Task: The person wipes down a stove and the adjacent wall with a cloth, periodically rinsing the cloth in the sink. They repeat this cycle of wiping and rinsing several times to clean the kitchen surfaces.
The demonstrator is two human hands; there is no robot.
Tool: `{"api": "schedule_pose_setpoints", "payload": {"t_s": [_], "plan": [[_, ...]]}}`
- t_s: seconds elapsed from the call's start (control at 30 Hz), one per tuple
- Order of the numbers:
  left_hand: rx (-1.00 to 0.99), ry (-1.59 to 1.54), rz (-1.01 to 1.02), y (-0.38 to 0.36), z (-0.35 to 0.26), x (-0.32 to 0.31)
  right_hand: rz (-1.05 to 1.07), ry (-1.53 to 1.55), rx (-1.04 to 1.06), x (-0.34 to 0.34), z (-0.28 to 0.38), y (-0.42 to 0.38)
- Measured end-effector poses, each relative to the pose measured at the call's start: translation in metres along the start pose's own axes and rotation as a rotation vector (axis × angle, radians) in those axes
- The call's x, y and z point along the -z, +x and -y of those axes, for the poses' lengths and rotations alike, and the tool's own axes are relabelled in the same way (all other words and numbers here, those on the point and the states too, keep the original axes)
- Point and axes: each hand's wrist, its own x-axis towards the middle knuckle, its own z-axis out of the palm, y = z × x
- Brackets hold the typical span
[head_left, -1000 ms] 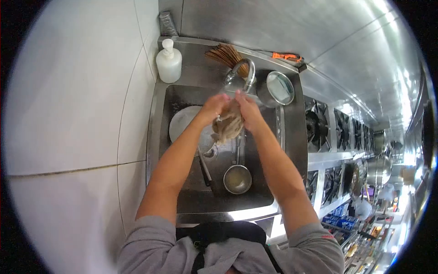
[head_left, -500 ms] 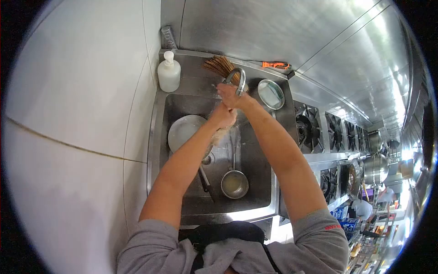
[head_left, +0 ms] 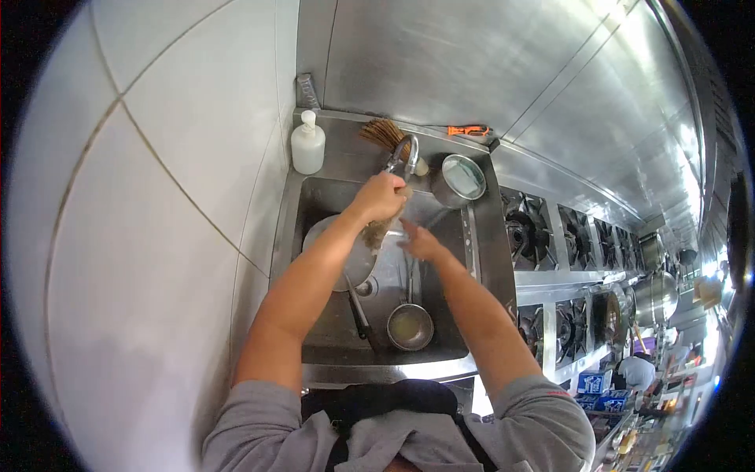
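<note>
My left hand [head_left: 381, 197] is closed around a limp, wet brownish rag [head_left: 377, 232], just below the curved faucet [head_left: 413, 149] over the sink [head_left: 314, 330]. The rag hangs down from my fist. Lower and to the right, my right hand [head_left: 422, 242] is apart from it, fingers stretched out and holding nothing. Under my left forearm lies a large round pale pan or dish [head_left: 358, 263], partly hidden. A black-tipped handle [head_left: 359, 315] sticks out near it. Closer to me rests a round metal ladle [head_left: 410, 326] with cloudy liquid in its bowl.
A white pump bottle [head_left: 307, 145] stands at the back left. Behind the faucet lie a bamboo brush [head_left: 383, 134] and an orange-handled tool [head_left: 469, 130]. At the back right sits a metal pot [head_left: 448, 189] with something pale green inside. Gas burners [head_left: 527, 228] line the right side.
My hands have separated from under the faucet. The right hand has let go and moved down toward me, while the left keeps the rag. The camera view has shifted slightly.
</note>
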Motion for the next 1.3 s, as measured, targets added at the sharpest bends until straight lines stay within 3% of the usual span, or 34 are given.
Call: {"api": "schedule_pose_setpoints", "payload": {"t_s": [0.13, 0.2, 0.27, 0.33, 0.4, 0.47, 0.53, 0.57, 0.63, 0.7, 0.77, 0.8, 0.83, 0.87, 0.9, 0.93, 0.97, 1.0, 1.07, 1.13, 1.2, 1.23, 1.27, 1.3], "plan": [[-0.104, 0.029, 0.096, -0.021, -0.096, 0.023, -0.246, 0.221, 0.058, -0.010, 0.053, -0.029], [-0.313, -0.185, -0.025, -0.044, -0.125, 0.035, -0.338, 0.347, 0.086, -0.027, 0.034, -0.008], [-0.179, -0.346, -0.137, -0.079, -0.137, 0.055, -0.354, 0.864, -0.190, -0.032, 0.022, 0.003], [-0.066, -0.492, -0.276, -0.120, -0.129, 0.076, -0.473, 1.069, -0.008, 0.019, 0.072, -0.040], [0.186, -0.461, -0.418, -0.151, -0.081, 0.073, -0.499, 1.931, -0.166, 0.051, 0.100, -0.064], [0.433, -0.319, -0.400, -0.177, -0.033, 0.042, -0.441, 2.028, -0.106, 0.060, 0.103, -0.068], [0.384, -0.247, -0.313, -0.189, 0.007, -0.008, -0.264, 2.249, -0.079, 0.054, 0.108, -0.067], [0.256, -0.106, -0.417, -0.186, 0.001, -0.033, -0.257, 2.255, -0.076, 0.049, 0.107, -0.067], [0.032, 0.117, -0.499, -0.179, -0.030, -0.074, 0.125, 2.286, 0.270, 0.034, 0.104, -0.069], [-0.062, 0.195, -0.483, -0.166, -0.045, -0.083, 0.138, 2.351, 0.206, 0.022, 0.113, -0.077], [0.175, -0.170, -0.376, -0.150, -0.043, -0.089, 0.142, 2.408, 0.143, 0.019, 0.111, -0.090], [0.170, -0.171, -0.373, -0.141, -0.048, -0.090, -0.029, 2.214, 0.121, 0.021, 0.103, -0.100], [0.208, -0.616, -0.521, -0.133, -0.052, -0.092, -0.191, 2.016, 0.098, 0.021, 0.095, -0.112], [0.248, -1.062, -0.654, -0.128, -0.056, -0.093, -0.202, 2.022, 0.097, 0.019, 0.087, -0.126], [0.242, -1.369, -0.511, -0.125, -0.059, -0.091, -0.066, 1.895, 0.048, 0.016, 0.080, -0.142], [0.244, -1.367, -0.495, -0.122, -0.063, -0.094, 0.062, 1.762, -0.001, 0.012, 0.075, -0.156], [0.279, -1.450, -0.493, -0.120, -0.067, -0.100, 0.184, 1.958, 0.117, 0.006, 0.078, -0.168], [0.312, -1.535, -0.488, -0.115, -0.076, -0.107, 0.162, 1.962, 0.119, 0.008, 0.085, -0.179], [0.265, -1.463, -0.468, -0.119, -0.103, -0.120, 0.101, 2.302, 0.261, 0.013, 0.107, -0.198], [0.234, -1.390, -0.460, -0.136, -0.108, -0.134, -0.014, 2.395, 0.237, 0.029, 0.115, -0.190], [-0.268, -0.060, -0.578, -0.145, -0.084, -0.150, -0.081, 2.520, -0.010, 0.033, 0.094, -0.165], [-0.236, -0.417, -0.517, -0.142, -0.036, -0.174, -0.095, 2.527, -0.012, 0.036, 0.083, -0.157], [-0.236, -0.420, -0.509, -0.156, -0.035, -0.177, -0.230, 2.358, -0.074, 0.041, 0.071, -0.150], [-0.064, -0.598, -0.338, -0.178, -0.037, -0.178, -0.350, 2.180, -0.132, 0.045, 0.062, -0.146]]}}
